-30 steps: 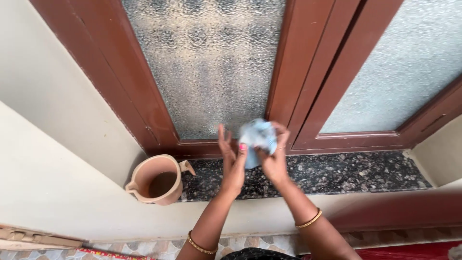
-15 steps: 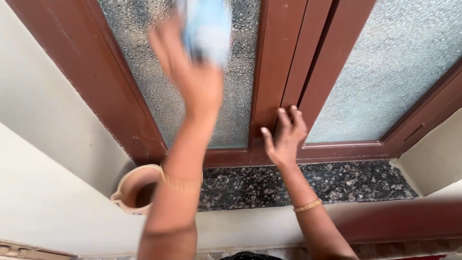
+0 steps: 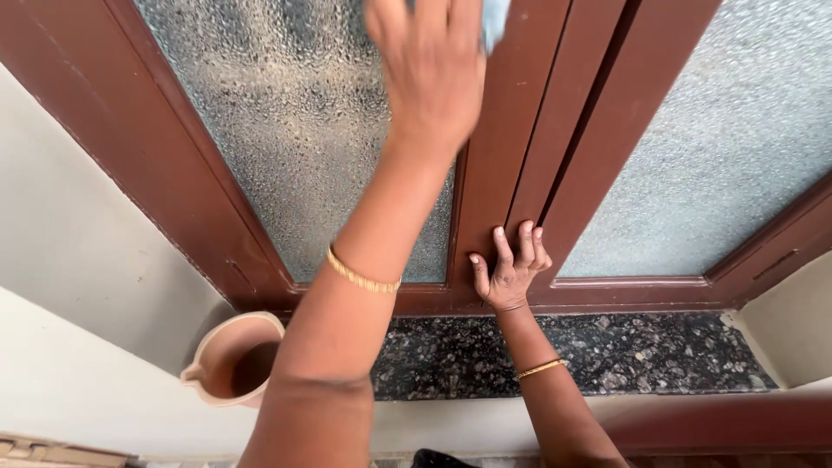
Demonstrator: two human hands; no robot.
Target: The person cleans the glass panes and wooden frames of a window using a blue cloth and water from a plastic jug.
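Left hand [image 3: 431, 65] is up at the top centre of the frame, pressing a light blue cloth [image 3: 495, 19] against the frosted glass pane [image 3: 303, 130]; only a corner of the cloth shows. Right hand [image 3: 509, 273] sits lower centre, fingers spread flat on the brown window frame [image 3: 511, 139], gripping nothing. A tan plastic jug [image 3: 232, 362] stands at lower left, beside the dark granite sill [image 3: 624, 351].

One head-worn camera looks down and forward, close to the window frame [image 3: 520, 147] and the stone sill [image 3: 624, 351] below
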